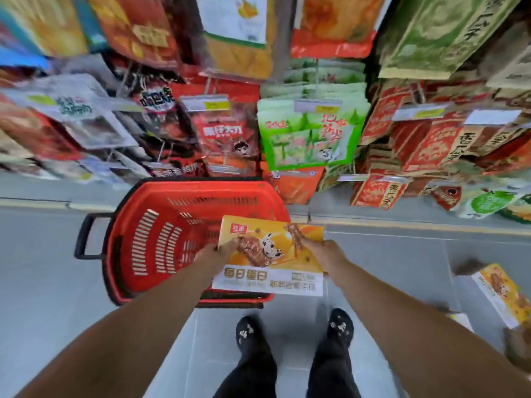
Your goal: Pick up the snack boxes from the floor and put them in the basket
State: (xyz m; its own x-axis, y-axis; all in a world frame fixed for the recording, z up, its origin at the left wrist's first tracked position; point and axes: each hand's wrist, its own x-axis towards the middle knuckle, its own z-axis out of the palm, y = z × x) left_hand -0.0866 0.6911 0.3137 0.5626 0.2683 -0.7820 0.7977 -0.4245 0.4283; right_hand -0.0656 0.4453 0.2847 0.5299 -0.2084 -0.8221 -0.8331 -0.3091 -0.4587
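I hold one yellow snack box with both hands, over the near right corner of the red basket, which stands on the grey floor. My left hand pinches the box's left edge; my right hand clamps its right edge, so each grip is closed on that box. The box hangs above the basket's rim, not inside it. A second snack box lies on the floor well to the right of the basket. Behind the basket hang rows of snack bags. My black shoes stand just nearer than the basket.
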